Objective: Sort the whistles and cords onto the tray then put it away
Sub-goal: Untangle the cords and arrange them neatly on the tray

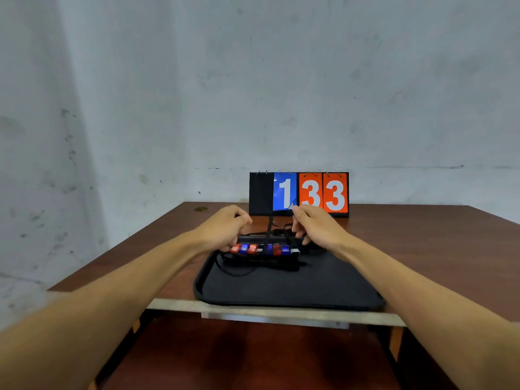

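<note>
A black tray [295, 288] lies at the table's near edge. Along its far side sits a row of several red and blue whistles [261, 249], with black cords [253, 267] bunched beside them. My right hand [315, 226] pinches a black cord [270, 226] and holds it up, so the cord runs taut from the fingertips down to the whistle row. My left hand [225, 228] hovers with curled fingers over the left end of the row; whether it holds anything is hidden.
A flip scoreboard [299, 194] reading 1 and 33 stands behind the tray at the back of the brown table [422, 249]. More loose black cords [281, 230] lie between tray and scoreboard. A grey wall rises behind.
</note>
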Demonstrator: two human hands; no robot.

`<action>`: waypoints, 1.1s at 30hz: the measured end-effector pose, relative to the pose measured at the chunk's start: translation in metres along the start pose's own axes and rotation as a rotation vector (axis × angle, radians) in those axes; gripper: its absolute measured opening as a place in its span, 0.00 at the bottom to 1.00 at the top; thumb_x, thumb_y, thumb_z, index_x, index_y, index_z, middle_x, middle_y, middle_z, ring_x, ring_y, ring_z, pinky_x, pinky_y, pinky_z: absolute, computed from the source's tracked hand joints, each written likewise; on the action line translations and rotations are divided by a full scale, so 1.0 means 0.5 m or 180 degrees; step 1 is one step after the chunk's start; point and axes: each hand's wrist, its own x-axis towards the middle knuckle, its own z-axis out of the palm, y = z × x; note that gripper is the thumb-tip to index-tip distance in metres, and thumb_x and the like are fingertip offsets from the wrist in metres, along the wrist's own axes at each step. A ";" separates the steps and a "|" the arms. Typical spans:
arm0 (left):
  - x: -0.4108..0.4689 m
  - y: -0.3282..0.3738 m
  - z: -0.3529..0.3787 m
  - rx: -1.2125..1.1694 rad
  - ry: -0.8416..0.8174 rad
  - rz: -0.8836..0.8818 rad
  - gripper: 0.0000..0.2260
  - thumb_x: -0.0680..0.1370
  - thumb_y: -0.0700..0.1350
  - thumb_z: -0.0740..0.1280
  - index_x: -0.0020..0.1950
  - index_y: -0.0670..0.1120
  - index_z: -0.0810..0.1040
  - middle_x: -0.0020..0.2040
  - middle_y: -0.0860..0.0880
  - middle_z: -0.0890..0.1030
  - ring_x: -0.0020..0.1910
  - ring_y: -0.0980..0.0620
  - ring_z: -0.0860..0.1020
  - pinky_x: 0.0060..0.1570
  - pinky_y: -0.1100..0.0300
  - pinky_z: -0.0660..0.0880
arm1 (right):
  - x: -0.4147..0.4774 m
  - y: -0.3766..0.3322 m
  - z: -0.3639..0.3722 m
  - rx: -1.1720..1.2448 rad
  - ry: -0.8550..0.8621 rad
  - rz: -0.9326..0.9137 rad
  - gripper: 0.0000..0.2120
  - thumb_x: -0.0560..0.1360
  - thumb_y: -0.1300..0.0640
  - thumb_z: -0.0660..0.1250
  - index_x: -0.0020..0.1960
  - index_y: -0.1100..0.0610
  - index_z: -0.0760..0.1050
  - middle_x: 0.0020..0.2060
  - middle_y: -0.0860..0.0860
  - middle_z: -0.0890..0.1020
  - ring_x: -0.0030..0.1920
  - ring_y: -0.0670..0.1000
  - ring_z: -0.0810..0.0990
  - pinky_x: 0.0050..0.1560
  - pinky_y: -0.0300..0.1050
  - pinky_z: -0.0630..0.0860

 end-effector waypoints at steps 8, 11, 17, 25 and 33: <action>-0.018 -0.050 -0.018 -0.0001 0.0402 -0.0174 0.14 0.80 0.37 0.51 0.60 0.46 0.73 0.36 0.49 0.71 0.29 0.54 0.66 0.29 0.62 0.63 | -0.039 0.018 -0.012 -0.0630 -0.0168 -0.0129 0.13 0.82 0.55 0.57 0.46 0.57 0.77 0.33 0.49 0.74 0.31 0.42 0.71 0.34 0.32 0.66; -0.037 -0.030 -0.006 -0.0088 0.0248 0.0295 0.13 0.80 0.36 0.58 0.63 0.46 0.68 0.41 0.47 0.77 0.31 0.54 0.70 0.33 0.63 0.69 | -0.051 -0.017 -0.001 -0.0449 -0.0156 -0.0396 0.05 0.80 0.56 0.61 0.49 0.55 0.75 0.33 0.49 0.77 0.27 0.39 0.73 0.29 0.28 0.66; -0.066 0.001 0.045 -0.0304 0.0287 0.0849 0.14 0.78 0.40 0.66 0.60 0.46 0.65 0.42 0.49 0.83 0.30 0.56 0.75 0.37 0.63 0.74 | -0.071 -0.056 0.011 0.0396 -0.0295 -0.0403 0.13 0.78 0.50 0.64 0.44 0.59 0.79 0.32 0.53 0.81 0.26 0.45 0.75 0.27 0.33 0.71; -0.081 0.012 0.054 -0.0316 0.0205 0.0936 0.15 0.75 0.39 0.71 0.50 0.50 0.64 0.41 0.49 0.82 0.32 0.53 0.75 0.34 0.63 0.74 | -0.085 -0.081 0.023 0.0076 -0.0339 -0.0195 0.25 0.75 0.38 0.61 0.41 0.60 0.80 0.28 0.53 0.80 0.24 0.46 0.74 0.26 0.35 0.71; -0.071 -0.017 0.042 0.0565 0.0350 0.0536 0.11 0.73 0.51 0.71 0.49 0.55 0.70 0.42 0.52 0.81 0.45 0.51 0.79 0.56 0.48 0.73 | -0.092 -0.085 0.012 0.0812 -0.0300 -0.0232 0.13 0.78 0.52 0.66 0.36 0.57 0.74 0.27 0.49 0.77 0.23 0.44 0.70 0.25 0.35 0.67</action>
